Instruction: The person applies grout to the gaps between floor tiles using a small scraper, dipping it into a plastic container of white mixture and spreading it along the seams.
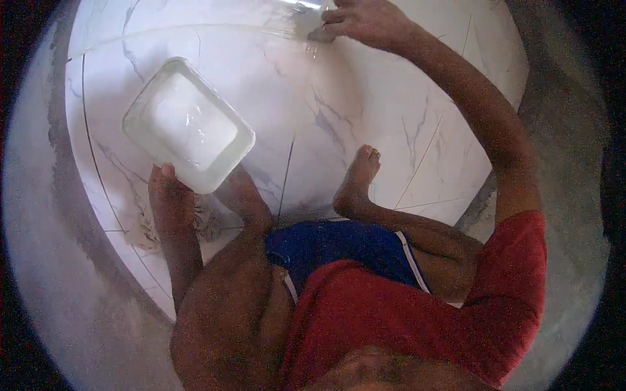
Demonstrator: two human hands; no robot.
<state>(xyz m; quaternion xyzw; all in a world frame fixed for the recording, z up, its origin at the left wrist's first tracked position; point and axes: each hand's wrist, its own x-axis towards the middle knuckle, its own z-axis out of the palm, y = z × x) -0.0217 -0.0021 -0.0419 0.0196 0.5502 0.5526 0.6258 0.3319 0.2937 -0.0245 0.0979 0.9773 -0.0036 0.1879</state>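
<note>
My left hand (171, 195) grips the near edge of a clear rectangular plastic container (189, 124), holding it tilted above the white marble floor (365, 98) at the left. My right hand (362, 21) reaches far forward at the top of the view, fingers closed on the edge of a clear transparent item (297, 16) that lies on the floor. That item runs out of the picture, so its shape is unclear. I am squatting in a red shirt and blue shorts, with my bare foot (357, 182) flat on the tiles.
A crumpled pale cloth (147, 228) lies on the floor beneath my left hand. A rough grey cement wall (39, 215) curves around the left side, and another grey cement surface (561, 117) borders the right.
</note>
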